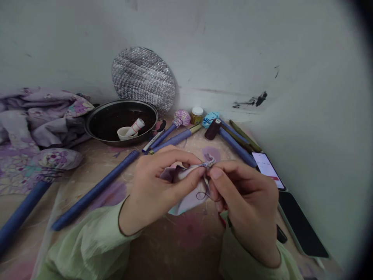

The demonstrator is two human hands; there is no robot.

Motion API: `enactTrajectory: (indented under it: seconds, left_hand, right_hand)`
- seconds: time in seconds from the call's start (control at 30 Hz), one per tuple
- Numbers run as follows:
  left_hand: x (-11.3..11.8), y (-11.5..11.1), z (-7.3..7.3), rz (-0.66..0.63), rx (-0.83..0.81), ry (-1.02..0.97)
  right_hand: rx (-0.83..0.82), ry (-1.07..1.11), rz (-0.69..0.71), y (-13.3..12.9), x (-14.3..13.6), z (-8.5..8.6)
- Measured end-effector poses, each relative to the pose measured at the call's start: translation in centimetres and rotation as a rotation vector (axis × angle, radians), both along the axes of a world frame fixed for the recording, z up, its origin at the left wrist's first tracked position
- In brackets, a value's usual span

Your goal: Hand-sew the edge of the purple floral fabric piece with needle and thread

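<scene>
Here, both hands are pinching a small pale lilac fabric scrap above the surface: left hand gripping its gathered edge, right hand closing on dark thread; any needle is too small to discern.

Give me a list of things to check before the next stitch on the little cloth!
1. Cloth held firmly: ok. The left hand pinches the small cloth piece between thumb and fingers.
2. Other hand at the seam: ok. The right hand pinches at the cloth's top edge, touching the left fingertips.
3. Needle in sight: cannot tell, too small to make out.
4. Thread free of knots: cannot tell. A dark thread loops below the fingers.
5. Spare thread nearby: ok. A dark spool lies on the table behind the hands.
6. Phone out of the way: ok. The lit phone lies to the right, apart from the hands.
</scene>
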State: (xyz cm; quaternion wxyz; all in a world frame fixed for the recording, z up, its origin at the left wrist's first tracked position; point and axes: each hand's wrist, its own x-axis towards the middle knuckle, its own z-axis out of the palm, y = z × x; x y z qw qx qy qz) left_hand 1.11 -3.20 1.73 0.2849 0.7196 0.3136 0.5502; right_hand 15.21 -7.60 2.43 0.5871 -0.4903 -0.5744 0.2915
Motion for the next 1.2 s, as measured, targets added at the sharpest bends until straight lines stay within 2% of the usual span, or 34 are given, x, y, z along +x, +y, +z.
enactTrajectory:
  seconds: [0.4, 0.47, 0.67, 0.87, 1.03, 1.2]
  left_hand:
    - [0.0, -0.4, 0.4, 0.022, 0.001, -0.021]
    - [0.0, -0.3, 0.3, 0.015, 0.03, -0.024]
    - [0.1, -0.2, 0.0, 0.048, 0.163, 0.023]
    - [0.0, 0.0, -0.2, 0.037, 0.199, 0.078]
    - [-0.2, 0.4, 0.2, -0.023, 0.236, 0.158]
    - [-0.4, 0.9, 0.3, -0.176, 0.291, 0.263]
  right_hand:
    - [-0.035, 0.113, 0.073, 0.0, 0.1, -0.2]
    - [-0.02, 0.076, 0.049, 0.0, 0.0, -0.3]
    - [0.113, -0.131, -0.137, -0.5, -0.5, -0.6]
    - [0.149, -0.271, -0.123, -0.6, -0.4, -0.6]
    - [0.234, -0.305, -0.192, 0.4, 1.6, 0.0]
    - [0.052, -0.284, 0.033, 1.3, 3.0, 0.3]
